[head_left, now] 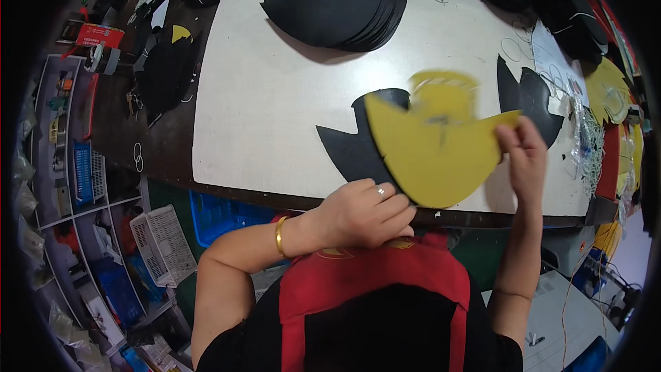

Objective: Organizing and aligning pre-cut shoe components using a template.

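Our right hand [527, 155] pinches the right tip of a flat yellow notched sheet [441, 162], which extends leftward from it; our left hand [368, 213] curls at a flat black notched sheet's [354, 155] lower end, its grip unclear.

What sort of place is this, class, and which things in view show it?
Probably a small workshop handling flat cut parts: a stack of black pieces lies on the white worktop, the right hand holds a yellow piece, and shelving stands at left.
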### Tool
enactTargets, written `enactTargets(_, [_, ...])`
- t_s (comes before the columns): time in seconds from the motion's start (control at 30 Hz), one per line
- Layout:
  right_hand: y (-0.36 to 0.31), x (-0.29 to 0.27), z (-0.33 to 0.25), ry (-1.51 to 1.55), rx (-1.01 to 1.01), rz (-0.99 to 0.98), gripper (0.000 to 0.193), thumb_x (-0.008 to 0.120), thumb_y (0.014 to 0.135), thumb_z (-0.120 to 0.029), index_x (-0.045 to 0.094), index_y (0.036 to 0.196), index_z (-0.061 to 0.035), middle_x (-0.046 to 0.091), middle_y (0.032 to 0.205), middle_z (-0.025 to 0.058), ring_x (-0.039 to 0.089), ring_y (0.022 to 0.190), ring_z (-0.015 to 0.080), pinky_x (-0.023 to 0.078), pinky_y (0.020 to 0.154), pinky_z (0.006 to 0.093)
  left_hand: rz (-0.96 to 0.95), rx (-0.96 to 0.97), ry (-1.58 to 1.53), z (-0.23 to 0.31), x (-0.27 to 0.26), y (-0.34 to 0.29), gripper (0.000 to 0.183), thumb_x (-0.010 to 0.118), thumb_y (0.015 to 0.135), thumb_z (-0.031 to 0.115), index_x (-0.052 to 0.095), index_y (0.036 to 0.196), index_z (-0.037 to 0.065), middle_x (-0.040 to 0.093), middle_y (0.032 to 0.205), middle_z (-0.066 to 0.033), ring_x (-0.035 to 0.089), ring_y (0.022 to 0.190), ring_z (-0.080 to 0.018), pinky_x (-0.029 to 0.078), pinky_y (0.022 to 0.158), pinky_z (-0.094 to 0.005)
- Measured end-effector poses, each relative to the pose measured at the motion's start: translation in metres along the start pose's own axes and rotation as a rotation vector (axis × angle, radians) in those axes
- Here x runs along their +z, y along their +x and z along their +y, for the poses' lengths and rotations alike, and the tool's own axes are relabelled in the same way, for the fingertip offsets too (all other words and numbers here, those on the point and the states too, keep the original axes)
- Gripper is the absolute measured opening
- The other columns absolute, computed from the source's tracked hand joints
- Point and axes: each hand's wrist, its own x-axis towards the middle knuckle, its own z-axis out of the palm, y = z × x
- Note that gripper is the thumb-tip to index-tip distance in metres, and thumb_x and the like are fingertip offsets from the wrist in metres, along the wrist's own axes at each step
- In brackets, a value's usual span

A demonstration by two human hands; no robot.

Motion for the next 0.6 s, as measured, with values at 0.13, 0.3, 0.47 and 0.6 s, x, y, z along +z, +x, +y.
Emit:
enactTargets(0.13, [0.001,0.049,-0.016,-0.112,0.151,-0.086,0.017,0.069,0.096,-0.016,0.068,0.098,0.0006,0.06,0.067,-0.0011,0.052,0.062,0.0032,0.043,0.056,0.0229,0.123,-0.134,0.112,-0.018,-0.013,-0.01,0.035,0.076,0.078,0.027,0.067,0.103,0.005,0.061,0.091,-0.0064,0.062,0.084,-0.0211,0.049,0.068,-0.0334])
enactTargets(0.3, [0.008,0.069,-0.013,-0.296,0.058,-0.134,0.023,0.069,0.094,-0.022,0.066,0.093,0.0009,0.06,0.062,0.0127,0.054,0.052,0.0199,0.044,0.055,0.0321,-0.023,-0.447,0.135,-0.021,-0.007,-0.015,0.064,0.082,0.072,0.026,0.06,0.127,0.001,0.059,0.124,-0.0182,0.054,0.119,-0.0375,0.044,0.1,-0.0501])
enactTargets(0.47, [0.009,0.074,-0.019,-0.403,0.037,-0.144,0.024,0.068,0.095,-0.023,0.067,0.095,0.0003,0.064,0.066,0.015,0.062,0.057,0.0263,0.048,0.057,0.0353,0.036,-0.459,0.066,-0.016,-0.001,-0.015,0.061,0.084,0.072,0.019,0.062,0.125,0.001,0.061,0.123,-0.0155,0.056,0.117,-0.0363,0.047,0.098,-0.0465])
enactTargets(0.6, [0.011,0.075,-0.025,-0.477,0.037,-0.156,0.024,0.068,0.095,-0.024,0.068,0.097,-0.0004,0.067,0.071,0.0172,0.068,0.063,0.0308,0.051,0.06,0.0379,0.061,-0.468,0.071,-0.014,0.004,-0.012,0.057,0.084,0.072,0.017,0.063,0.123,0.001,0.061,0.123,-0.0158,0.056,0.117,-0.0369,0.048,0.097,-0.0453])
